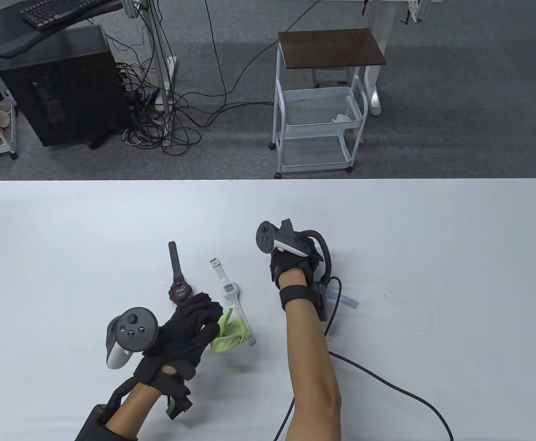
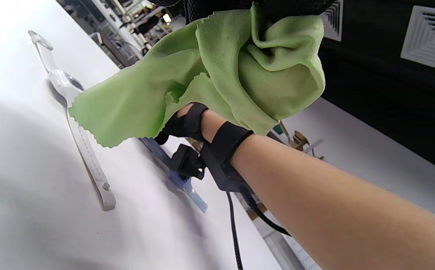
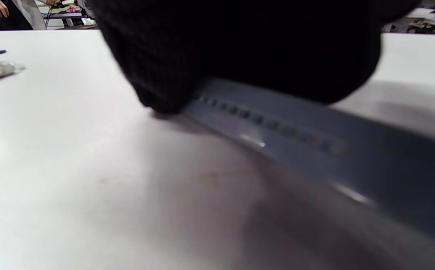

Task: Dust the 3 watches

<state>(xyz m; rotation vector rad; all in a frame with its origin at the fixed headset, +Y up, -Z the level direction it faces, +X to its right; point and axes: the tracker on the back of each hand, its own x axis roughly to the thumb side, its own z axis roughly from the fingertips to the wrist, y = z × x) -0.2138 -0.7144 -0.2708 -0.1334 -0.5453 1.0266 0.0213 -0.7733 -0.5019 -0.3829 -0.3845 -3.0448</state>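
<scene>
The left hand [image 1: 183, 330] grips a green cloth [image 2: 217, 71], bunched in its curled fingers, just above the lower strap of the white watch [image 1: 231, 296]. The black watch [image 1: 177, 275] lies beside it, its lower end under the left fingers. The right hand [image 1: 293, 266] rests on the blue watch [image 3: 315, 150], covering its face; whether its fingers curl round it cannot be told.

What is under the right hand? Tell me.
A blue-grey watch strap lies flat on the table beneath the right hand, one end poking out past the wrist. The watch's case is covered by the hand, so it cannot be seen.
</scene>
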